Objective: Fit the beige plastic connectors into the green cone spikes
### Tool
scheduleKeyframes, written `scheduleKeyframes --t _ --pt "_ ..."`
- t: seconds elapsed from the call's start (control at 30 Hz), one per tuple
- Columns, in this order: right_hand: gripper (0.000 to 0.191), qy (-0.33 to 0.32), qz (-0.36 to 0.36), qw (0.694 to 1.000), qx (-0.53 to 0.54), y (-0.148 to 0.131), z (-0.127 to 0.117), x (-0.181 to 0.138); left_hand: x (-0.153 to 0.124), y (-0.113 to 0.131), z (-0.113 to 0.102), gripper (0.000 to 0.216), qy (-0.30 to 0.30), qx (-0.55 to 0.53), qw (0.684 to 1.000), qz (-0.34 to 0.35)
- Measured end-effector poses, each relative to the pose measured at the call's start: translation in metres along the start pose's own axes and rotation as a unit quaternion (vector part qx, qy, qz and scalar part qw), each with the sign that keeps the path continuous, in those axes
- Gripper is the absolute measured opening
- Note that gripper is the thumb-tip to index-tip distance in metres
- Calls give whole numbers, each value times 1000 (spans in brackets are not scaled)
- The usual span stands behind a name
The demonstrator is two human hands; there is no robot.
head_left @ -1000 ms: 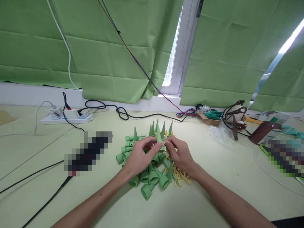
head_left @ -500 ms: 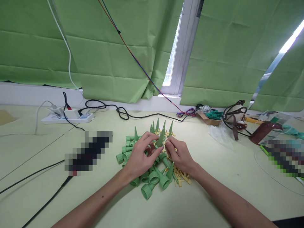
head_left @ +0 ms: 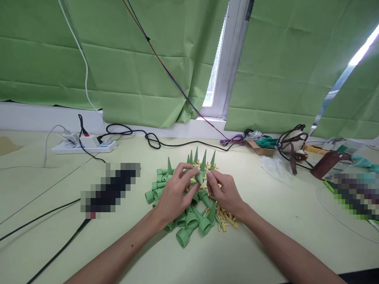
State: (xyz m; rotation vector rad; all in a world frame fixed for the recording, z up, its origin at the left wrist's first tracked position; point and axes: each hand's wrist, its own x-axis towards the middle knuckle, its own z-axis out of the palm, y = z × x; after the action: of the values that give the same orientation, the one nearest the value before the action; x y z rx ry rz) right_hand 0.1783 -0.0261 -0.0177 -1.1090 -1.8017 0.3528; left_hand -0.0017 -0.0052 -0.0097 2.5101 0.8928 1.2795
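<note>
Pale green table [head_left: 266, 244] before green curtains [head_left: 133, 79]. Middle of table: pile of green cones [head_left: 189, 221], with small yellow tubes [head_left: 226, 219] beside it. One green cone [head_left: 201, 173] is raised just above the pile; left hand [head_left: 174, 195] pinches its side, right hand [head_left: 226, 193] pinches its wide end. Power strip [head_left: 85, 145] near the far left edge.

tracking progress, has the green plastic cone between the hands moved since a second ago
Yes: the green plastic cone sank lower against the standing green spikes behind it.

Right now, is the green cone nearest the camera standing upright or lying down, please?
Lying down: the green cone rests sideways on the table, mouth toward camera.
</note>
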Motion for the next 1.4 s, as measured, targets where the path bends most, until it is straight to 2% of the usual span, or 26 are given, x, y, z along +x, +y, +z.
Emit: scheduleKeyframes --t 0.13,0.27,0.43,0.57,0.77,0.93,1.07,1.23,1.4 --pt "39 29 12 999 24 -2 -3 0 3 2 -2 9 -3 9 998 -57" --pt "37 37 9 999 32 -3 -3 1 5 5 -3 33 -18 -4 997 -72" --pt "32 17 -5 999 35 -1 -1 0 6 10 -5 40 -54 -28 992 -110" --pt "30 10 -8 999 35 1 0 0 7 12 -7 40 -71 -47 989 -124" --pt "28 3 -21 999 38 0 -1 -1 8 15 -8 31 -48 -82 986 -136" --pt "25 -7 -15 999 41 -1 -2 -3 8 14 -7 23 -26 -99 985 -136" --pt "27 -13 -4 998 54 -1 -2 -3 8 13 -7 20 -28 -99 988 -111" --pt "35 -7 2 998 59 0 -1 -3 8 12 -6 15 -35 -90 993 -69" --pt "41 -9 24 996 91 -3 -1 -3 6 12 -6 15 -15 -73 996 -42"
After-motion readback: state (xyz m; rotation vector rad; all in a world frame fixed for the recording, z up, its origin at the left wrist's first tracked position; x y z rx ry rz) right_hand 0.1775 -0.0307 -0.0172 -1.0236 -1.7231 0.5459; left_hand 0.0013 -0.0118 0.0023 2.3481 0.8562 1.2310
